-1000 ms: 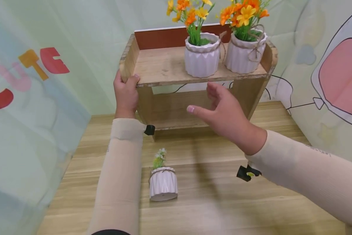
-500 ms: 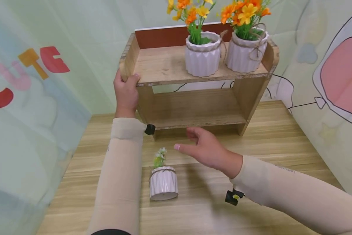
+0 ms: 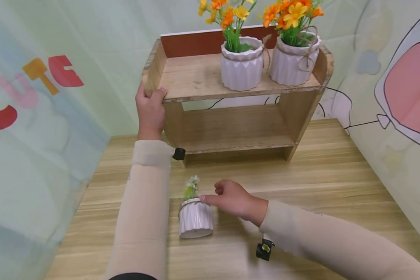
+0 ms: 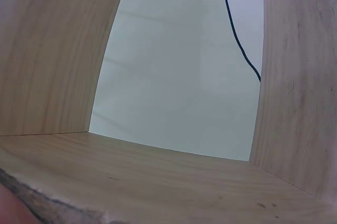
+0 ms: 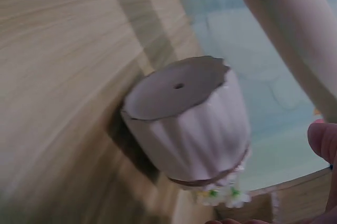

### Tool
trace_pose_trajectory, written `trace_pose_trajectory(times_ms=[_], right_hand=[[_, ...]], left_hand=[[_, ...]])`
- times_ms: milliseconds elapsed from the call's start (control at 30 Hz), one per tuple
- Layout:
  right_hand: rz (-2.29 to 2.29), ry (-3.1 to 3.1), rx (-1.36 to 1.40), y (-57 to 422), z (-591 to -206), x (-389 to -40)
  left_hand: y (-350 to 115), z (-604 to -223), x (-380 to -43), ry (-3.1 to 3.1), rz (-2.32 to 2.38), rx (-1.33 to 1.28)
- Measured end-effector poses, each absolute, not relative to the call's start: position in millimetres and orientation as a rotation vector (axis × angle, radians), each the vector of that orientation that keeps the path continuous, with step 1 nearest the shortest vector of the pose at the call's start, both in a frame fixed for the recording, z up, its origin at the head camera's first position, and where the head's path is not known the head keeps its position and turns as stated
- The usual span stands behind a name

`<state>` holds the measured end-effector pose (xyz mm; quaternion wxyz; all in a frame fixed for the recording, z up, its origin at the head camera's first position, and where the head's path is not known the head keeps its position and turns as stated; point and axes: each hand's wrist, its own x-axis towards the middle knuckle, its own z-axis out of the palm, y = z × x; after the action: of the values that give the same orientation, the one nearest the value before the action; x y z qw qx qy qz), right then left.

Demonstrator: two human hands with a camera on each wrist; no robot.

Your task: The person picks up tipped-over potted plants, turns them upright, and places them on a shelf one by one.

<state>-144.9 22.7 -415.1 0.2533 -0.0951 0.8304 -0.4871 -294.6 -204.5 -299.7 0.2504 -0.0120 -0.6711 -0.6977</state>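
My left hand [image 3: 151, 112] grips the left front corner of the top board of a small wooden shelf [image 3: 238, 126], its thumb on top. A white fluted flowerpot [image 3: 195, 219] with small white flowers lies on its side on the wooden table, its base toward me. My right hand [image 3: 235, 199] is just right of that pot, thumb tip at its twine-tied rim and the other fingers bent beyond it. In the right wrist view, the flowerpot [image 5: 195, 124] shows its base with a small hole, and the thumb [image 5: 322, 140] stands apart from the fingers at the bottom edge.
Two white flowerpots with orange and yellow flowers stand on the top board: one near the middle [image 3: 241, 68], one at the right end [image 3: 294, 62]. Printed curtains [image 3: 38, 155] border the table [image 3: 322, 175]. The left wrist view looks into the shelf's lower compartment [image 4: 158, 176].
My right hand has moved down and left from the front of the shelf's top board to the lying flowerpot. The left hand keeps its grip on the shelf.
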Motion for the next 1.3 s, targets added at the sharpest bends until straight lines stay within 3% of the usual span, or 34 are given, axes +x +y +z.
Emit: trace_pose_trajectory(times_ms=[467,1300], right_hand=[[-1.271,2.206,-0.185,5.5,-452.6,-142.2],[-1.408,2.008,0.051,-21.0,-461.1,-131.3]], left_hand=[[-205.3,-301.0,-294.6,-1.856,-1.860,-0.028],[-204.8,-301.2,-294.3,-1.841,-1.873,-0.041]])
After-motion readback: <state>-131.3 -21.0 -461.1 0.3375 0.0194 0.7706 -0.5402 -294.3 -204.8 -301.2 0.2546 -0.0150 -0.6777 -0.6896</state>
